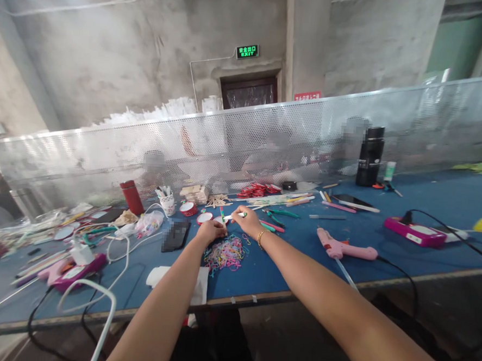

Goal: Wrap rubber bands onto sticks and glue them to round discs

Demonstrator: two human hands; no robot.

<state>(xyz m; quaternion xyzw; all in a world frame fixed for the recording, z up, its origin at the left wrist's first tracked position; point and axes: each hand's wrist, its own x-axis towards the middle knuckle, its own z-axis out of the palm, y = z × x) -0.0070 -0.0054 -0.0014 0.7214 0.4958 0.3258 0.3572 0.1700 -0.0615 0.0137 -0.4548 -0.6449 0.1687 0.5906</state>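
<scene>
My right hand is closed round a white pen-like stick with a green part, which points left. Close beside it, my left hand has its fingers pressed together; what they hold is too small to make out. A thin red and green strip stands just above the left fingertips, between the hands. Under both hands lies a pile of tangled colourful strings. A round white-topped tin sits just behind the left hand.
A pink glue gun and a magenta device lie to the right. A black phone, a red bottle and a cup of pens are left. A black flask stands before the perforated screen. Cables cross the left side.
</scene>
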